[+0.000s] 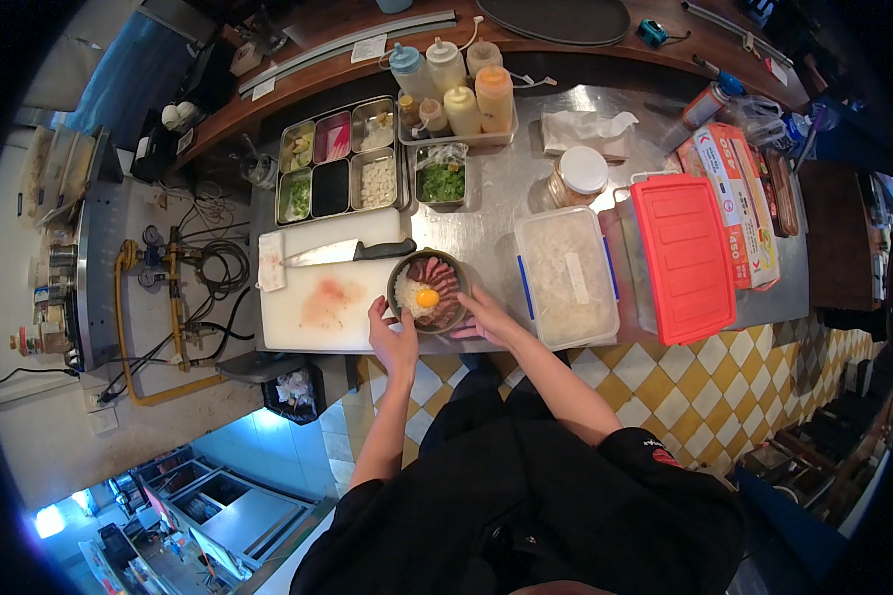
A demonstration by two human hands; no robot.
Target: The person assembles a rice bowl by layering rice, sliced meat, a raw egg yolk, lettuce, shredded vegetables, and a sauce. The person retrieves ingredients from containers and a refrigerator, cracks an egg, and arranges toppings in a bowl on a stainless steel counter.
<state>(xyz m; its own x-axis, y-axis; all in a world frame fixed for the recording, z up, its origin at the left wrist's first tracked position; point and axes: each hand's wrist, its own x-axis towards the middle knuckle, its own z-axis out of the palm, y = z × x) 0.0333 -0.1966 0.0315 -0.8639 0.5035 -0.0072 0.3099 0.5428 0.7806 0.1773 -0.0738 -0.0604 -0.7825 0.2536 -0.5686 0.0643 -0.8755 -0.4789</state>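
Seen from above at the near edge of a steel bench [486, 233]: both bare forearms reaching up from a dark-clothed torso, elbows bent, converging on a dark bowl [428, 291] of rice, sliced red meat and a raw egg yolk. Left hand [394, 340] raised palm-forward against the bowl's near-left rim, fingers spread in a wide grip cupping the side. Right hand [486, 317] laid flat along the near-right rim, fingers extended toward the bowl, grip open and touching rather than clasping. Bowl set at the near edge, overlapping the right end of a stained white cutting board [318, 297]. Just beyond, a large knife [347, 251] lying across the board. To the right, a clear lidded tub [566, 278] and a red-lidded container [685, 253]. Farther back, a tray of garnish pans [342, 169] and squeeze bottles [456, 89] near the far edge.
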